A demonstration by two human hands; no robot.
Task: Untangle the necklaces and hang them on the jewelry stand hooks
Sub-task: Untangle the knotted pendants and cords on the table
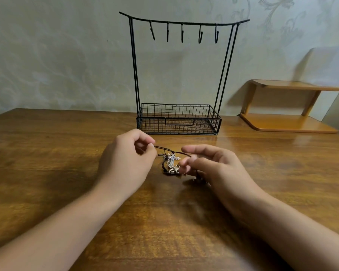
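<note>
Between the two hands lies a tangle of necklaces (170,163): dark cords knotted around silvery pendants, resting on the wooden table (47,153). The left hand (125,159) pinches one dark cord between thumb and fingertip, and the cord runs from there toward the tangle. The right hand (209,163), blurred, has its fingers at the tangle's other side. Beyond both hands stands the black wire jewelry stand (178,118), its five hooks (182,33) bare. Beyond the right hand sits a small wooden shelf (288,122).

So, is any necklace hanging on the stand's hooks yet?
No, all five hooks on the jewelry stand are bare, and the tangled necklaces lie on the table between the hands.
</note>
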